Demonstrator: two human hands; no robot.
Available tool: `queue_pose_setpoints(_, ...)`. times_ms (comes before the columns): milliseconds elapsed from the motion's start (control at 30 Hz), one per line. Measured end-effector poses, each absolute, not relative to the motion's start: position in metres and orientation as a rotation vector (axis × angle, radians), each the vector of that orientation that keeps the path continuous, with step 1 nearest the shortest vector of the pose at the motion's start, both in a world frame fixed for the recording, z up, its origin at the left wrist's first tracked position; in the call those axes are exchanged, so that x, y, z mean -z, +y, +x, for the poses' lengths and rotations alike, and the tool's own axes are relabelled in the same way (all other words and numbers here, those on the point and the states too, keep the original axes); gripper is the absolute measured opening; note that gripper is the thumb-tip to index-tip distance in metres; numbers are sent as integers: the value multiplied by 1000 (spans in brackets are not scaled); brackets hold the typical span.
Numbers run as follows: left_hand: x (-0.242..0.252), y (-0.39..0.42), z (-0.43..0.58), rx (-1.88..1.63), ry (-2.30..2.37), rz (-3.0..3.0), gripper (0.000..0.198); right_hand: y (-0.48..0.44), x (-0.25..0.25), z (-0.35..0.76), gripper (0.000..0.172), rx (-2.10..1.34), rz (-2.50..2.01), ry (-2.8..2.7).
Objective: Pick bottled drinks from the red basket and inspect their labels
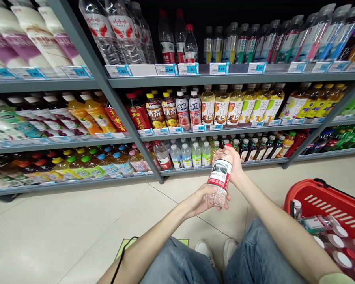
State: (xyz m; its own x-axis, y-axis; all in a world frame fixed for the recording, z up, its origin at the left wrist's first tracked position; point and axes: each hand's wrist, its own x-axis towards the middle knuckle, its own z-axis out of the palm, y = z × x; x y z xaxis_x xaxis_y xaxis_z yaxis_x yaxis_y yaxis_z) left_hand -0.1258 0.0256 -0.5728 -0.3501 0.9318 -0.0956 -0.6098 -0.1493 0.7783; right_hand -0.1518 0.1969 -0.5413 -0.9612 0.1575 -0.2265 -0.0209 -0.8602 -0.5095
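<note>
A water bottle [219, 177] is held upright above the floor [62, 228], gripped at its base by the left hand [201, 201] and near its cap by the right hand [235, 167], beside a red basket [331, 203].

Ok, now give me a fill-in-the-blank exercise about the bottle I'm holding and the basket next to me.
1. The bottle has a ____ cap.
2. Of the left hand and the right hand, the ____ one sits higher on the bottle.
3. The red basket stands on the ____.

Missing words: red; right; floor.
</note>
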Motion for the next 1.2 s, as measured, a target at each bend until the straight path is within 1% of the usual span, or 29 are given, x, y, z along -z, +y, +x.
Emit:
queue_pose_setpoints(133, 571, 25, -127, -1760, 981, 514, 56, 198, 541, -154, 24, -2905, -410, -808)
queue_pose_setpoints(333, 569, 26, -130, -1740, 1205, 520, 62, 200, 541, -153, 24, -2798, -399, -908)
queue_pose_setpoints(567, 569, 28, -133, -1710, 1389, 473, 62, 201, 543, -155, 26, -2736, -503, -899)
queue_pose_setpoints(600, 570, 28, -133, -1702, 1454, 495, 61, 200, 542, -155, 26, -2714, -513, -916)
queue_pose_setpoints(667, 573, 29, -134, -1635, 1732, 586, 58, 196, 540, -153, 27, -2606, -546, -984)
queue_pose_setpoints(733, 577, 29, -133, -1454, 2103, 695, 57, 192, 541, -151, 29, -2448, -575, -1078)
queue_pose_setpoints(800, 580, 30, -132, -1268, 2322, 762, 60, 188, 542, -150, 30, -2336, -576, -1156)
queue_pose_setpoints(867, 582, 30, -130, -1215, 2346, 777, 61, 187, 545, -149, 31, -2315, -568, -1199)
queue_pose_setpoints(1033, 582, 31, -129, -1278, 2286, 811, 51, 192, 545, -150, 33, -2367, -545, -1259)
queue_pose_setpoints(1200, 583, 30, -130, -1304, 2266, 801, 51, 194, 541, -149, 32, -2354, -524, -1346)
